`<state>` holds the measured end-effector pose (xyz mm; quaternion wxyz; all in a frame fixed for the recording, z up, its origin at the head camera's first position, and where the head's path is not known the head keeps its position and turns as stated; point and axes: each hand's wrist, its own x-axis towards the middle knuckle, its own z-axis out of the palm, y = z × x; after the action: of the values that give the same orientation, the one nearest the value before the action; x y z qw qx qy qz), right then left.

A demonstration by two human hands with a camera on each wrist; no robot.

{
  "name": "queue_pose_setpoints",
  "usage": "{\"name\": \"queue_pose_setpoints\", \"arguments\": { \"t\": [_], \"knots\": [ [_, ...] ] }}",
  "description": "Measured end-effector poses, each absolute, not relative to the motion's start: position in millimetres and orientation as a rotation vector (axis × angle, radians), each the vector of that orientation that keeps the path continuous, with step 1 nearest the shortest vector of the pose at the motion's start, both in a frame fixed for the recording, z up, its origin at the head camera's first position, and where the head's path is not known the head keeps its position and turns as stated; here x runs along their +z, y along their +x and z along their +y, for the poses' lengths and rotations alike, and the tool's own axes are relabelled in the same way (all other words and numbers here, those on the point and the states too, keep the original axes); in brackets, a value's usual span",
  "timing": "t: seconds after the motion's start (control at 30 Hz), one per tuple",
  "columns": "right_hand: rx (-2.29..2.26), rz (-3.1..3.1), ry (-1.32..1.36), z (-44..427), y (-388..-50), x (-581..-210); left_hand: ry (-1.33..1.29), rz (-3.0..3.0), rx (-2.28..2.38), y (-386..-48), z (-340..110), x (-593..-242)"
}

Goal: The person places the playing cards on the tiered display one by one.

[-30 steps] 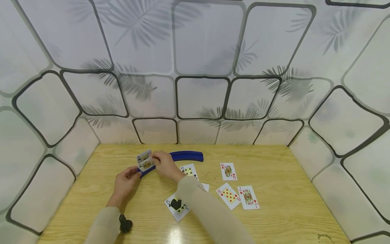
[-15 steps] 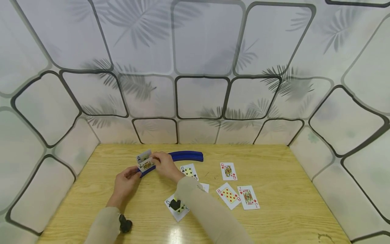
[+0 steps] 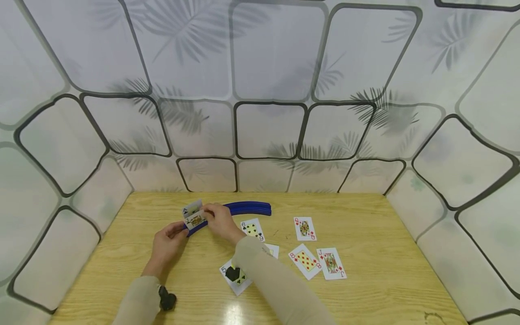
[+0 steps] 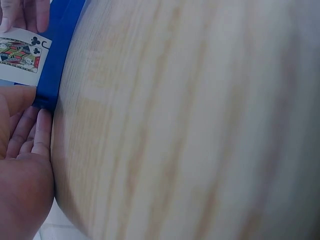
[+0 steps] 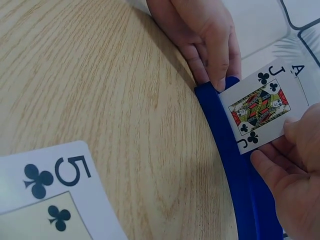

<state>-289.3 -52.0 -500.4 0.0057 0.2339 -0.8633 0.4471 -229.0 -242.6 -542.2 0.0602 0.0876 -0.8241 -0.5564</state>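
A curved blue card holder lies at the table's back left. In its left part stands the jack of clubs, with an ace behind it. My right hand pinches the right edge of the jack between thumb and fingers, clearly seen in the right wrist view, where the jack leans in the holder. My left hand grips the holder's left end, thumb in front near the jack's lower corner. The left wrist view shows the left hand at that end of the holder.
On the table lie a six of spades, a five of clubs and a card partly under the right sleeve. To the right are the queen, eight and jack of diamonds. A patterned wall stands behind.
Both hands keep their places; the jack of clubs tilts very slightly under my right hand. The right forearm has shifted a little to the left.
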Motion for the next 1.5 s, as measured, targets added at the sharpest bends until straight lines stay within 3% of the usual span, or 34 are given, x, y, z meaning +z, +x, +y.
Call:
{"name": "queue_pose_setpoints", "arguments": {
  "t": [1.1, 1.5],
  "knots": [
    [1.554, -2.702, 0.666, -48, -288, -499, 0.282, -2.498, -1.738, -231, -244, -542],
    [1.589, -2.737, 0.625, -27, -288, -496, 0.268, -2.498, -1.692, -232, -244, -544]
  ]
}}
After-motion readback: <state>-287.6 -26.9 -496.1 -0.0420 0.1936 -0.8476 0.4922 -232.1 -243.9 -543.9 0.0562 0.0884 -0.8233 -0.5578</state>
